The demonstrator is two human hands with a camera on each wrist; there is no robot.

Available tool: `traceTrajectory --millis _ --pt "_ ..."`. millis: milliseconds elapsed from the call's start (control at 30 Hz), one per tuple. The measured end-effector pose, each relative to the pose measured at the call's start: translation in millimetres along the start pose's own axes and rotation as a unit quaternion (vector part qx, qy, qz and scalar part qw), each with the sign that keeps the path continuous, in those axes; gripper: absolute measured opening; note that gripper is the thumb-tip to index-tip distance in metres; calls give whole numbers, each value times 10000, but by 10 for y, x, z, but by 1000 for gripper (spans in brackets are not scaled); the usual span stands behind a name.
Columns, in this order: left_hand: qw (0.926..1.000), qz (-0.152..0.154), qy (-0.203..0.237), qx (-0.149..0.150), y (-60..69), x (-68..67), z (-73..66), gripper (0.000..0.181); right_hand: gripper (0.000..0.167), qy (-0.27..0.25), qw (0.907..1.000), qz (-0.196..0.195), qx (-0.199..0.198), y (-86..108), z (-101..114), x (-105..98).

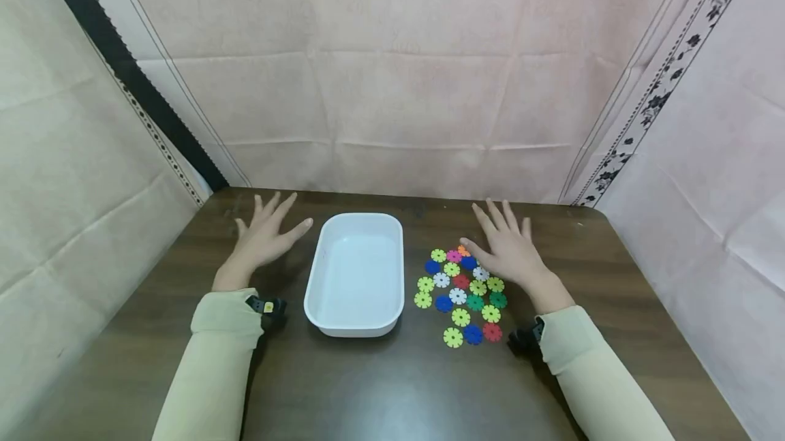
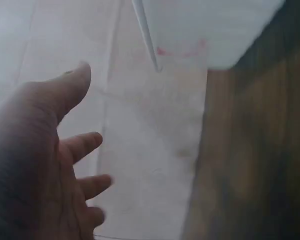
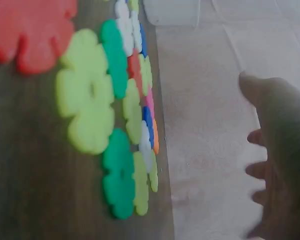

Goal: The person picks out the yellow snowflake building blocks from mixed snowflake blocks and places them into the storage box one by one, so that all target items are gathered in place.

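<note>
My left hand (image 1: pixel 260 240) is held to the left of a white rectangular plastic tub (image 1: pixel 354 277), fingers spread and holding nothing. In the left wrist view, the thumb and fingers of that hand (image 2: pixel 55 145) stand apart, with the tub's wall (image 2: pixel 215 30) beyond. On the right, my right hand (image 1: pixel 505 247) reaches over the far right side of a group of flower-shaped plastic discs (image 1: pixel 460 296), its fingers spread too. The discs are yellow-green, blue, white, red, green, pink and orange. The right wrist view shows them close up, such as a green disc (image 3: pixel 119 175), apart from the hand (image 3: pixel 280 145).
The discs lie flat on a dark brown wooden table (image 1: pixel 380 393), right of the tub. Pale cloth (image 1: pixel 398 100) hangs along the back and both sides of the table. Dark straps with small devices (image 1: pixel 266 308) sit on both wrists.
</note>
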State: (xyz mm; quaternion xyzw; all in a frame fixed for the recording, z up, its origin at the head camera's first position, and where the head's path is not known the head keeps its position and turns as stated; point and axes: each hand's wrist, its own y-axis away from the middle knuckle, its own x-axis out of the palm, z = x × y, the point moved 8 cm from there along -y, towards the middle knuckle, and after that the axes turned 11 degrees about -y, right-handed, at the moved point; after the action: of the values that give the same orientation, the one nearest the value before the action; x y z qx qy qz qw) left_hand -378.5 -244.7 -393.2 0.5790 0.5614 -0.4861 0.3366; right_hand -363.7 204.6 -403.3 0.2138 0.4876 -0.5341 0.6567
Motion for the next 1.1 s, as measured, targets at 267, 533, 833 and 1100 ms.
traceTrajectory --millis 267,533,833,1100 --pt "9293 1158 3506 87 -150 612 -139 63 43 -1543 9765 1401 -549 -213 124 258" --pt "8716 1216 4745 164 -66 923 -154 59 36 -912 9691 2130 -842 -397 284 561" --pt "8662 1244 4839 111 -10 1006 -187 58 26 -814 9691 2290 -432 -431 292 749" --pt "8599 1147 4973 105 -63 905 -165 58 26 -1109 9705 2111 -354 -517 326 691"
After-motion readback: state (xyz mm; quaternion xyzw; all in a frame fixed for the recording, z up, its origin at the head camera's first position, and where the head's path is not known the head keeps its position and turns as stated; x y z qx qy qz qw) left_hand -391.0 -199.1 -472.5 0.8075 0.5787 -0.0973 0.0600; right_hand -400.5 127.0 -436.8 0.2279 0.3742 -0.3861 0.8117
